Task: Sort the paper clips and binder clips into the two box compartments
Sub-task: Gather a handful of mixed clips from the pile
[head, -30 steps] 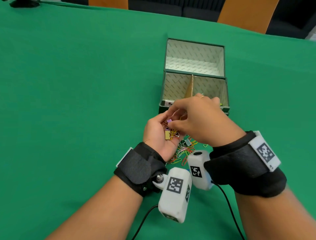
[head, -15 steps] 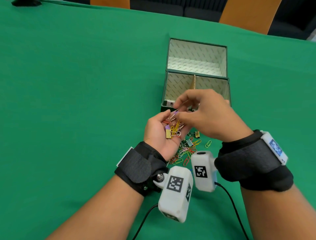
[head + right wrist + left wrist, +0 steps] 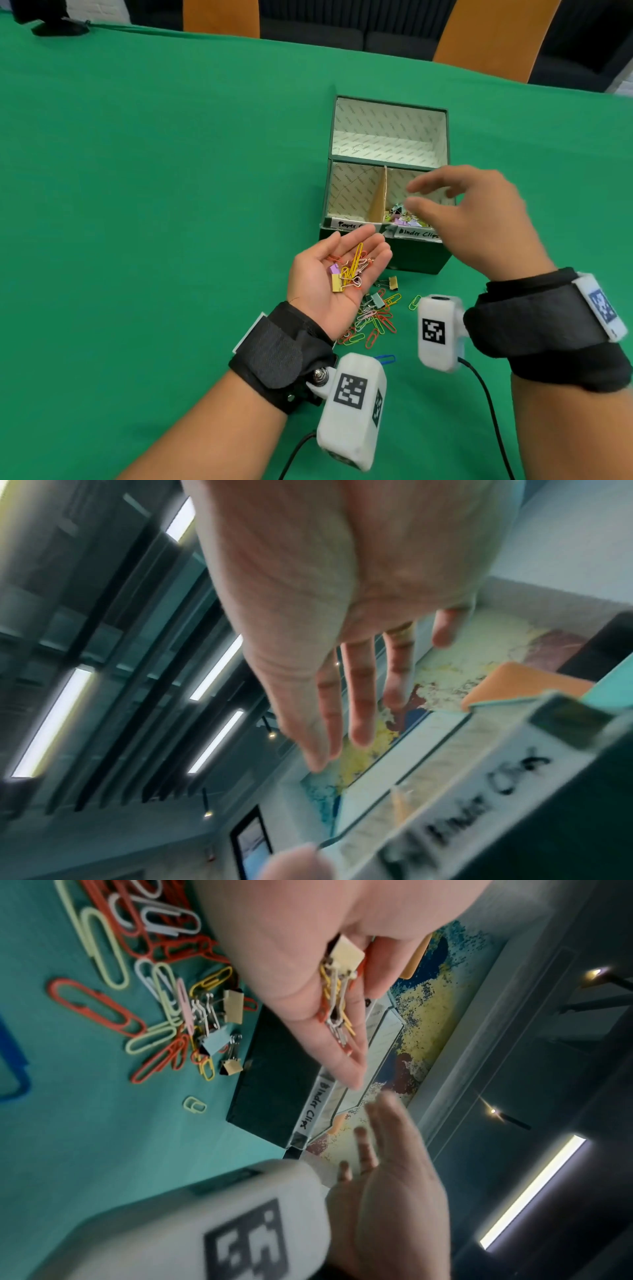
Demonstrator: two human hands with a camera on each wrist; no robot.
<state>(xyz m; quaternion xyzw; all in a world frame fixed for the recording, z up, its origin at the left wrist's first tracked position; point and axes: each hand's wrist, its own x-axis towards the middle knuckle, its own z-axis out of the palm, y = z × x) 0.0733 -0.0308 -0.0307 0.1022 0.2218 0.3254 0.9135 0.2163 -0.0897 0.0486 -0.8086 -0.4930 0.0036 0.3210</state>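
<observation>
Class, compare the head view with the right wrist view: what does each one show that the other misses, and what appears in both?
Only the head view shows the cupped left hand holding mixed clips, the loose pile of coloured wire paper clips on the green tablecloth, and binder clips inside the right compartment.

Only the right wrist view shows ceiling light strips.

Both show the open right hand and the dark green box's handwritten "Binder Clips" label.

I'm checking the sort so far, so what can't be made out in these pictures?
- Floor of the Paper Clips compartment: hidden by the box's front wall, head view.
- Binder-clip count in the Binder Clips compartment: partly covered by the blurred right hand.
- Clips under the left hand: hidden, head view.
</observation>
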